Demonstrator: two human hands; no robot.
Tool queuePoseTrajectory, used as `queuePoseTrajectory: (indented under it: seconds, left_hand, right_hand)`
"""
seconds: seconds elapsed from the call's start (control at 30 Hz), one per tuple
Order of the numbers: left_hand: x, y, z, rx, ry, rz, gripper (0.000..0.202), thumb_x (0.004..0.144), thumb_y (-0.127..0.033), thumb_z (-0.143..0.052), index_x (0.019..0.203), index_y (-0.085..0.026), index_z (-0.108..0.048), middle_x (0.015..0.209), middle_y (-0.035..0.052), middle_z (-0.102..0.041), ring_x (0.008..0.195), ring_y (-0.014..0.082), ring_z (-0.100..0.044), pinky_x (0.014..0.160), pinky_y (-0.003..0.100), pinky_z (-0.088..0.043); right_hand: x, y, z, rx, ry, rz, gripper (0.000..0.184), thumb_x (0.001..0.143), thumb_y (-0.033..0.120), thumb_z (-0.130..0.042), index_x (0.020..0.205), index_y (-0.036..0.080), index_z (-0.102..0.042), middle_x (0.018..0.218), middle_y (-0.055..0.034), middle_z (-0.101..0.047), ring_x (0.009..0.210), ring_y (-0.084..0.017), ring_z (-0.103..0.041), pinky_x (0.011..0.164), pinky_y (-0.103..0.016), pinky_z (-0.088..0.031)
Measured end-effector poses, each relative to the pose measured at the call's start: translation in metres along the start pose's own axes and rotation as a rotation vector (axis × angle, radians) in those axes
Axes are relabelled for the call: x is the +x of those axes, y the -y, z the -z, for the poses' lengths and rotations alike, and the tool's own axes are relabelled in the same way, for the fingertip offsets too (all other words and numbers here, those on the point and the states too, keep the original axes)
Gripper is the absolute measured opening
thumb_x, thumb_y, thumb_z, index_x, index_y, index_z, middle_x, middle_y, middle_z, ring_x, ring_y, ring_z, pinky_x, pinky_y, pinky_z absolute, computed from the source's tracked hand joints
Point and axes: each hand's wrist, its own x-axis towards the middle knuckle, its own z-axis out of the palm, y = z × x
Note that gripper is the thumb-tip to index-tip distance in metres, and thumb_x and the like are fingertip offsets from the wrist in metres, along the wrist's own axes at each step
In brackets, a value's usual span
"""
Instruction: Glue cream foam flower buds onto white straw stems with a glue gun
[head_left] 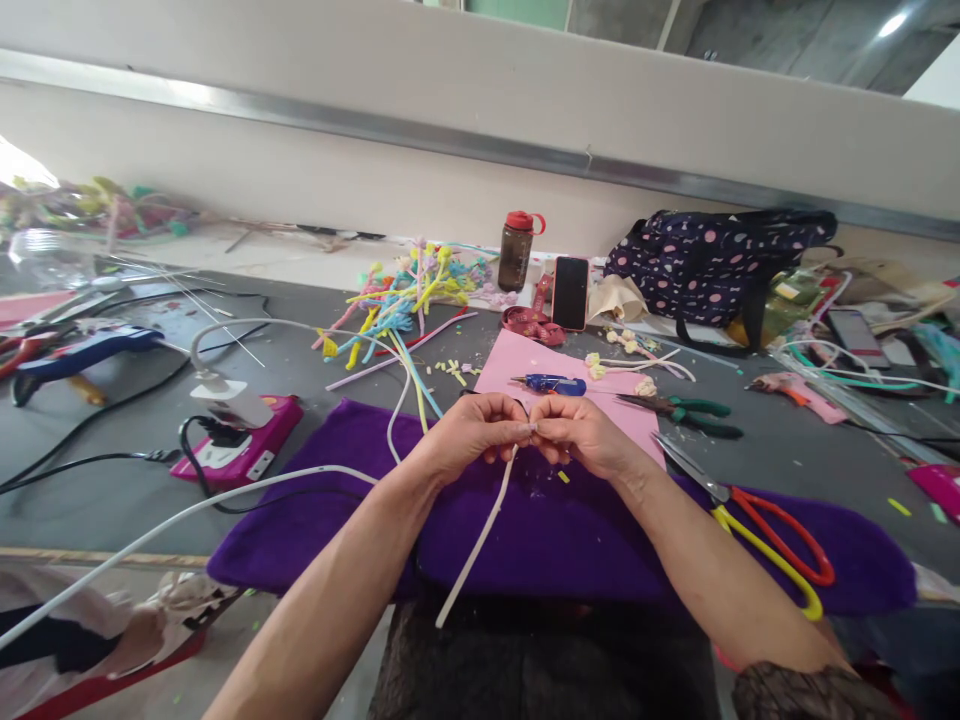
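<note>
My left hand (484, 430) and my right hand (574, 432) meet over a purple cloth (600, 540), fingertips pinched together. A thin cream pipe cleaner stem (484, 535) hangs down toward my lap from between them. A tiny pale piece shows at the joined fingertips; its shape is too small to make out. Just beyond my hands, a blue-handled tool with a pointed tip (553, 385) lies on a pink sheet (517, 360). Green-handled pliers (694, 412) and scissors with red and yellow handles (750, 510) lie right of my right hand.
Colourful pipe cleaners (405, 300) are heaped behind my hands, near a bottle (516, 250), a phone (571, 292) and a patterned bag (712, 265). Leftward are a pink power strip (247, 450), trailing cables and a blue-handled tool (90, 355). A pink glue gun (802, 395) lies right.
</note>
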Motion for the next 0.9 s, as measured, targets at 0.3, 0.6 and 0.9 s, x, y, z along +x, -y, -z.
queuePoseTrajectory:
  seconds: [0.3,0.6,0.9]
  left_hand:
    - [0.0029,0.005,0.0009,-0.009,-0.014,-0.031,0.021,0.07,-0.033,-0.065,0.073,-0.013,-0.057,0.054,-0.0019,-0.056,0.045,0.0056,-0.048,0.042,0.016,-0.031]
    - [0.0006,0.0005,-0.003,0.026,0.013,-0.039,0.021,0.072,-0.033,-0.063,0.074,-0.013,-0.056,0.053,-0.0025,-0.053,0.046,0.0056,-0.047,0.043,0.016,-0.031]
    - [0.0003,0.0006,-0.0043,0.007,0.001,-0.051,0.02,0.071,-0.032,-0.065,0.072,-0.013,-0.057,0.056,-0.0018,-0.056,0.046,0.0053,-0.047,0.043,0.016,-0.032]
  right_hand:
    - [0.0051,-0.0055,0.0072,0.057,-0.073,-0.004,0.015,0.072,0.027,-0.065,0.072,0.014,-0.058,0.053,0.0032,-0.056,0.038,-0.005,-0.045,0.033,-0.014,-0.025]
    - [0.0036,-0.0069,0.0065,0.155,0.044,0.043,0.017,0.072,0.028,-0.066,0.071,0.013,-0.057,0.057,0.0034,-0.052,0.037,-0.002,-0.036,0.035,-0.016,-0.018]
    - [0.0067,-0.0093,0.0094,0.139,0.057,0.012,0.021,0.071,0.033,-0.067,0.071,0.014,-0.058,0.059,0.0021,-0.056,0.038,-0.004,-0.042,0.035,-0.016,-0.022]
